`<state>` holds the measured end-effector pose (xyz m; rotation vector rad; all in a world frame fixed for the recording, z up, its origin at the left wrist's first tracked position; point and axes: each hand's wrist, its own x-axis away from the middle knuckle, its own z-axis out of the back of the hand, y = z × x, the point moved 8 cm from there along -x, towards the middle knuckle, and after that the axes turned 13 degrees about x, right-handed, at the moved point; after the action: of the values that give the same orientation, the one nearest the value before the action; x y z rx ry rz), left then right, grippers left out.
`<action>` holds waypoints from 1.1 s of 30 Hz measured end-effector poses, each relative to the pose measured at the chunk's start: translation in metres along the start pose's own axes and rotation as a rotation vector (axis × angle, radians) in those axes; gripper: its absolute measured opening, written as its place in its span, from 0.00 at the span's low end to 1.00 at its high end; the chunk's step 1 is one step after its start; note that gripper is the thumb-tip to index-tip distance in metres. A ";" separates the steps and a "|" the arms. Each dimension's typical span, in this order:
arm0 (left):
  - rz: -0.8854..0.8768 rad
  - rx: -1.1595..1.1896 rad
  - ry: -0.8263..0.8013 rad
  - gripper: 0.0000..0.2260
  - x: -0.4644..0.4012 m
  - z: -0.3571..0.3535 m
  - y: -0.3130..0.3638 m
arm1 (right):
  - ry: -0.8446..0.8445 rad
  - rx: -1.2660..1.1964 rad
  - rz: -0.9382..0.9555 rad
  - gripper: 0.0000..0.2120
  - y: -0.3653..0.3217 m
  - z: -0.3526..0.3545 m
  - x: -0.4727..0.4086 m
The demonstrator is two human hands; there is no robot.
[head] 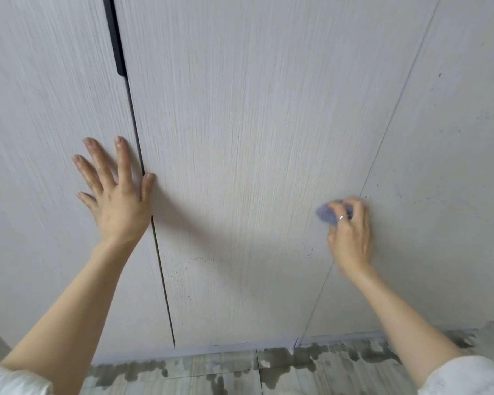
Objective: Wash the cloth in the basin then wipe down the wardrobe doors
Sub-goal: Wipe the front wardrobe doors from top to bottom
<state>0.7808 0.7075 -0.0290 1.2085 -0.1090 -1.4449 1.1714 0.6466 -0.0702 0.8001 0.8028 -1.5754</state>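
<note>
Pressing flat against the pale woodgrain wardrobe doors (pixel 240 138) with the left hand (pixel 117 201), fingers released and spread, thumb lying across the dark seam (pixel 154 238) between two doors. Clutching a bunched blue cloth (pixel 327 215) in the right hand (pixel 350 232), fingers curled tight around it, a ring (pixel 341 217) showing on one finger. Holding that cloth against the door surface at right, just beside a thin panel line (pixel 382 143) and some dark specks (pixel 367 197). Showing a black handle strip (pixel 115 35) far up left, and a wet-blotched tile floor (pixel 240 369) near the bottom.
</note>
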 end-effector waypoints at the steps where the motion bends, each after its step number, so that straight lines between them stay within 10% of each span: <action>1: 0.014 0.003 -0.004 0.29 0.004 -0.003 -0.004 | 0.053 -0.025 -0.064 0.23 0.004 0.011 -0.015; 7: 0.047 0.002 -0.014 0.29 0.020 -0.013 -0.022 | 0.121 -0.061 -0.242 0.21 0.018 0.004 0.002; 13: 0.032 -0.005 0.009 0.28 0.020 -0.016 -0.024 | -0.250 -0.044 -0.257 0.20 0.017 -0.045 0.067; 22: 0.059 0.008 0.033 0.27 0.021 -0.022 -0.027 | 0.196 -0.227 -0.054 0.23 -0.050 0.012 -0.018; 29: 0.038 0.011 0.032 0.26 0.022 -0.023 -0.030 | -0.427 -0.041 0.108 0.19 -0.012 -0.073 0.098; 33: 0.029 0.020 0.051 0.26 0.023 -0.026 -0.030 | -0.101 -0.106 -0.061 0.23 0.016 -0.033 0.056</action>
<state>0.7838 0.7129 -0.0742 1.2539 -0.1060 -1.3896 1.1819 0.6432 -0.1364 0.6199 0.8362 -1.6006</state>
